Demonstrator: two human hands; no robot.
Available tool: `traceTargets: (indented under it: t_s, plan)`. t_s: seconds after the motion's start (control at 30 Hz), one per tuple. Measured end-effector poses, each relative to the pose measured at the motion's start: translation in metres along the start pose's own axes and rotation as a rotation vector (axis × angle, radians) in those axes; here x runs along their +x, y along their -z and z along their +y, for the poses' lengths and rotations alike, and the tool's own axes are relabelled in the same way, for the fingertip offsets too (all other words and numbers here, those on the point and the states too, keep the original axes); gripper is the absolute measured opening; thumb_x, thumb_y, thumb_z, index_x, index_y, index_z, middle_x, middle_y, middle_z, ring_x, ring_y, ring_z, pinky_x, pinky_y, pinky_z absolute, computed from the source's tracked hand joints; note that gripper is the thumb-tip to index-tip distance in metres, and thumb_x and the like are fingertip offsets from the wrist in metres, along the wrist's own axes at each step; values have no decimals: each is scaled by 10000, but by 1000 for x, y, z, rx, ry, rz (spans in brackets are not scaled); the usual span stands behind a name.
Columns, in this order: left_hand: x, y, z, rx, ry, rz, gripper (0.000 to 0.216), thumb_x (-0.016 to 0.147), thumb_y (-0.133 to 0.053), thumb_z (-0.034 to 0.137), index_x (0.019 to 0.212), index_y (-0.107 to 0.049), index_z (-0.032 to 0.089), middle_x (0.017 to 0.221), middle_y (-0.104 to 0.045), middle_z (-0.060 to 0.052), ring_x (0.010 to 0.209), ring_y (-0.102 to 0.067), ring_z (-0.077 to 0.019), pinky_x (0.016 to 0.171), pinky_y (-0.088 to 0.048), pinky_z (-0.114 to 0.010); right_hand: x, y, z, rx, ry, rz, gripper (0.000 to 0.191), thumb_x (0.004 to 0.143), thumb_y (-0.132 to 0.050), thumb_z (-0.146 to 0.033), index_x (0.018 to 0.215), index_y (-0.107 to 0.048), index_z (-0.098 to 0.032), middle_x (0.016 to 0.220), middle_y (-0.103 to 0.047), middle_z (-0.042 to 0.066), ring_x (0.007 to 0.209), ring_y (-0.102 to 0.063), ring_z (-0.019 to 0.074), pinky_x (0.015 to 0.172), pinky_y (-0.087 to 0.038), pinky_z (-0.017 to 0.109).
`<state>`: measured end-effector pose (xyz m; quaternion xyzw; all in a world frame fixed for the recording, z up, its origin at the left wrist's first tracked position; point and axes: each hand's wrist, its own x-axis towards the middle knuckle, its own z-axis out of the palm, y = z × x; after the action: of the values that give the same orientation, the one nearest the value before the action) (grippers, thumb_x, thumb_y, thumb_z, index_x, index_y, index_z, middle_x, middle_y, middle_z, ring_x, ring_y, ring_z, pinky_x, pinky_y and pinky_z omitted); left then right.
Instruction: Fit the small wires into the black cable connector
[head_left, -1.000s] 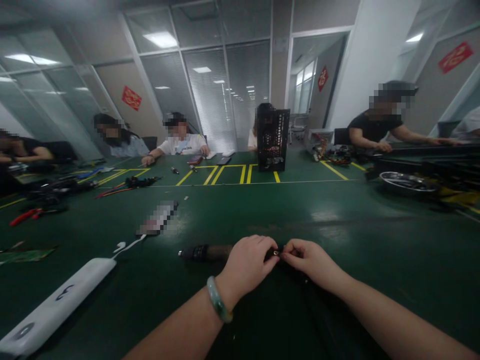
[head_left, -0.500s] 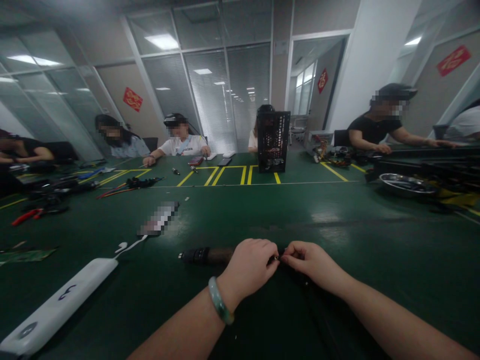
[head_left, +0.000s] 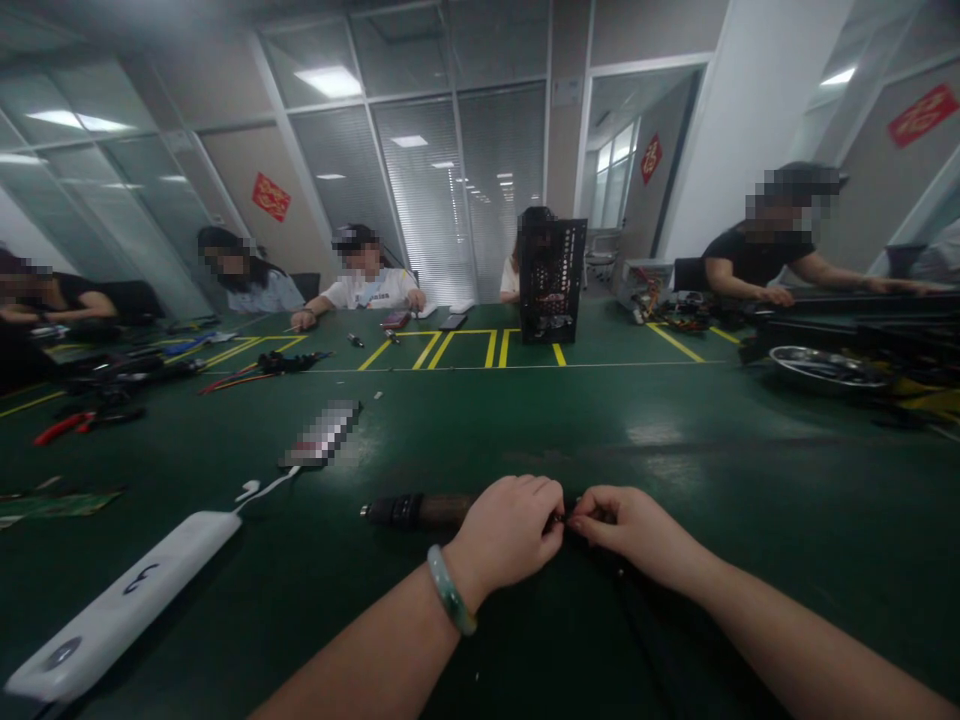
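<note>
My left hand, with a green bangle at the wrist, is closed in a pinch at the middle of the green table. My right hand pinches from the other side, fingertips almost touching the left's. Between the fingertips sits a small dark part, too small to name. A dark cylindrical tool lies on the table just left of my left hand, partly hidden behind it. A thin dark cable seems to trail from under my right hand toward me.
A white power bank with a white cable lies at the near left. A blurred-out item lies beyond it. Red-handled pliers and cable bundles sit far left. A black perforated case stands mid-table. Several people sit around the table; a metal dish lies right.
Both hands stay pinched together on the small part; they sit slightly lower and further right in view as the camera shifts a little. Nothing else on the table moved.
</note>
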<state>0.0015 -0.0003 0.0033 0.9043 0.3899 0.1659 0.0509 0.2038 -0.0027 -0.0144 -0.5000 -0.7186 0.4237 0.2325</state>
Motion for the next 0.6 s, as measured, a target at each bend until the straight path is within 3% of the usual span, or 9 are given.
traceTargets:
  t_s: [0.6]
  plan:
    - [3, 1, -1, 37, -31, -36, 72, 858, -564, 180, 927, -560, 198, 924, -608, -12, 881, -566, -177, 794, -434, -312, 2, -3, -1, -37, 32, 55, 195, 855, -568, -342, 799, -654, -176, 702, -633, -9, 638, -555, 129, 550, -382, 210]
